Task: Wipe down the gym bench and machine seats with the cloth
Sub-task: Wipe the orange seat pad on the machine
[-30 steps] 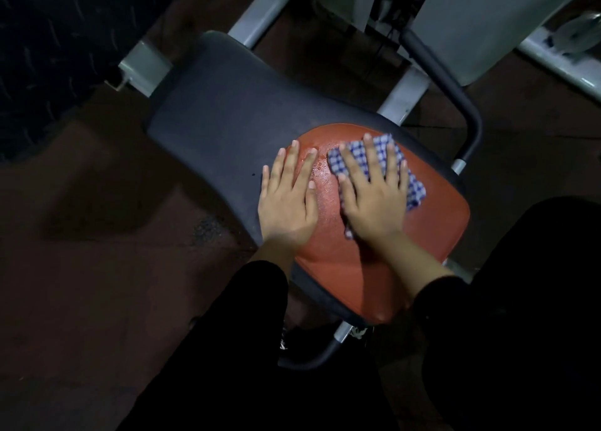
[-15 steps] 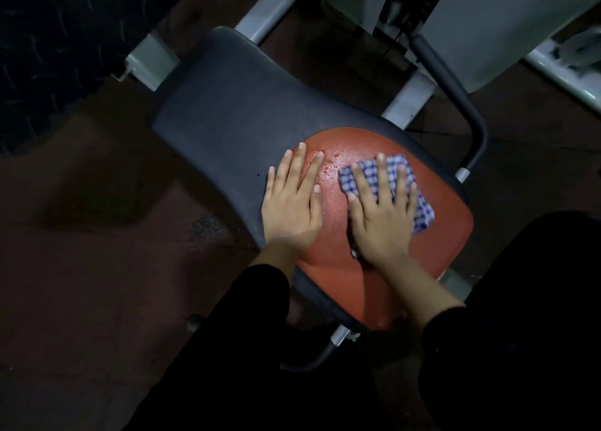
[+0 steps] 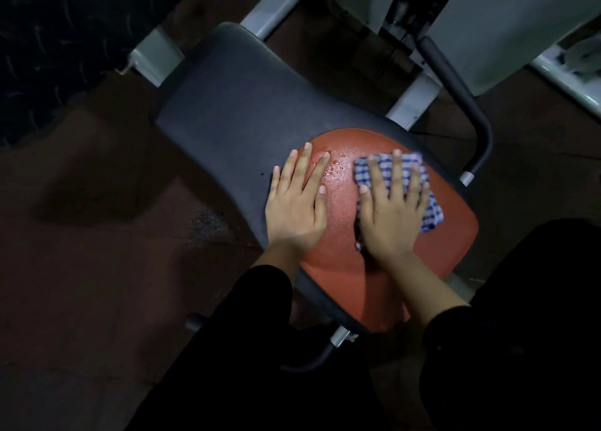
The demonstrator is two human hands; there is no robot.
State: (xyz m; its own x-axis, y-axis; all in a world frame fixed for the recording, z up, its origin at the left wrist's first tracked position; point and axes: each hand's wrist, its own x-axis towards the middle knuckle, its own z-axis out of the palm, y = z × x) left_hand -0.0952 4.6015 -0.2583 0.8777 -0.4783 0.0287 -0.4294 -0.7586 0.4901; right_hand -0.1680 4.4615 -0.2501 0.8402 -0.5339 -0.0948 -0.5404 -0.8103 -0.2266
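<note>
Under our right hand [image 3: 392, 209] lies the blue-and-white checked cloth [image 3: 431, 207], pressed flat onto the orange panel [image 3: 344, 268] of the machine seat [image 3: 240, 111]. The fingers [image 3: 396, 170] of that hand are straight and spread wide on top of the cloth, not curled round it. Checked fabric shows beyond the fingertips, between the fingers, and out past the little finger toward the seat's edge; a small corner also peeks out below the thumb side of the palm.

Our left hand [image 3: 297, 202] rests flat just beside the right one, apart from it by a strip of bare orange. Its fingers are straight and close together, holding nothing. The index and middle fingertips lie at the seam where the orange panel meets the dark grey upholstery; the little finger and outer palm lie on the grey part. Between the left index fingertip and the near corner of the cloth we see small water droplets [image 3: 335, 167] glistening on the orange surface.

Beyond both sets of fingertips the grey seat pad stretches away toward a pale metal frame [image 3: 411, 100]. A black curved handle bar [image 3: 455, 82] runs off past the right little finger, ending in a silver collar near the seat's edge. Black sleeves [image 3: 257, 297] cover both forearms up to the wrists. The floor [image 3: 97, 251] around the seat is dark reddish-brown, with a speckled patch out beyond the left little finger.
</note>
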